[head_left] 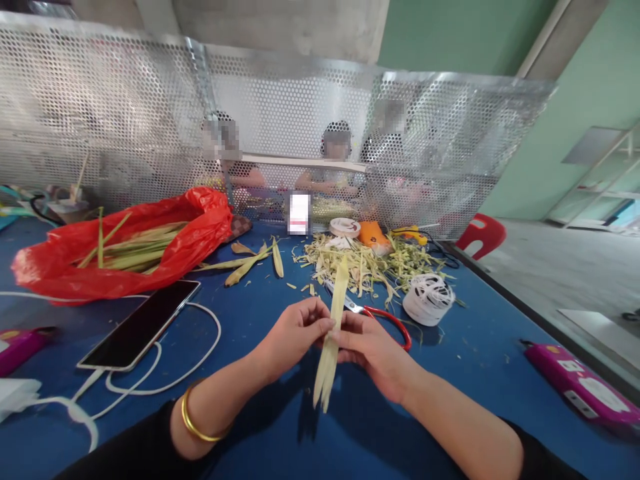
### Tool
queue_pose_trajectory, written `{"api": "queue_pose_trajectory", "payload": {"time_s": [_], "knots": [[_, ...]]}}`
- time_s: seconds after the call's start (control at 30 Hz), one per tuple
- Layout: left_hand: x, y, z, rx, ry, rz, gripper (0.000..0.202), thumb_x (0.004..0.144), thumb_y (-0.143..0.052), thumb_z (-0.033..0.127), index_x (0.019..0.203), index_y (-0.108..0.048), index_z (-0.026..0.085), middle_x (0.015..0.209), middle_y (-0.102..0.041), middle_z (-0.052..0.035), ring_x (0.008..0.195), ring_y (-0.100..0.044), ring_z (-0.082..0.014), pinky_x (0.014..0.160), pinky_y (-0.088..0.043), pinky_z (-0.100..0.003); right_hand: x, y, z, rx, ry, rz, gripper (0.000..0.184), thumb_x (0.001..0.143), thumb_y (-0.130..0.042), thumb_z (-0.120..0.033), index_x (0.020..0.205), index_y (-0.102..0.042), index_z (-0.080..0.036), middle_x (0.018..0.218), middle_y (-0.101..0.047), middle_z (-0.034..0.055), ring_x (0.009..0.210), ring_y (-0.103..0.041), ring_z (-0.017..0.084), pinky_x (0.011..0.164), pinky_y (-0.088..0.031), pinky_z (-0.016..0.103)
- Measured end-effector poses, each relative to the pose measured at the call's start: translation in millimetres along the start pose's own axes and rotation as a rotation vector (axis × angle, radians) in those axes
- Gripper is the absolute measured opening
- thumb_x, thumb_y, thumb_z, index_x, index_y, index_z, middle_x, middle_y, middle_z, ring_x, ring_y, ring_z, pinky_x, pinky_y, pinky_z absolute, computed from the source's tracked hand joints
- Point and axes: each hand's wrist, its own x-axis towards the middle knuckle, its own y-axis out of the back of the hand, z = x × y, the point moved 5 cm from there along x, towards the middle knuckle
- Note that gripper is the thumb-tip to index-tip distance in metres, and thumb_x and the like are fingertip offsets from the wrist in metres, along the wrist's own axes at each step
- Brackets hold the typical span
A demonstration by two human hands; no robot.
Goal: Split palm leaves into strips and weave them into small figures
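Between my two hands, above the blue table point(280, 427), is a pale yellow-green strip of leaf point(341, 287), much like corn husk. Its upper end points away from me and its lower end is split into narrow tails. My left hand point(303, 327) pinches its left edge between thumb and fingers. From the right side, my right hand point(367, 347) grips it, with the thumb in front and the other fingers partly hidden. Just beyond the right hand lie red-handled scissors point(395, 319), their blades partly covered by the strip.
A red plastic bag point(60, 257) of long leaves sits left, by a phone point(143, 327) with a white cable. Leaf scraps point(373, 267) are heaped beyond the scissors, beside a ball of white string point(429, 300). A perforated metal screen point(295, 93) stands behind, with people beyond it.
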Motion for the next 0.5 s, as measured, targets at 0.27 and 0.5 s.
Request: {"api": "queue_pose_trajectory", "payload": {"time_s": [0.27, 0.5], "knots": [[-4, -2.4, 0, 0.161, -0.015, -0.048, 0.013, 0.078, -0.055, 0.025, 0.07, -0.048, 0.018, 0.055, -0.051, 0.0054, 0.054, -0.048, -0.0094, 0.057, -0.04, -0.023, -2, -2, -4, 0.04, -0.016, 0.058, 0.024, 0.061, -0.076, -0.027, 0.078, -0.062, -0.015, 0.065, -0.065, 0.0006, 0.064, -0.061, 0.015, 0.06, -0.043, 0.025], [-1, 2.3, -1, 0.176, -0.021, -0.011, 0.014, 0.077, -0.056, 0.028, 0.069, -0.047, 0.019, 0.065, -0.055, 0.0029, 0.063, -0.056, -0.0128, 0.06, -0.045, -0.025, 6, 9, -3, 0.067, 0.06, 0.185, 0.031, 0.056, -0.08, -0.026, 0.074, -0.057, -0.017, 0.06, -0.062, -0.0023, 0.056, -0.06, 0.015, 0.056, -0.045, 0.027]]}}
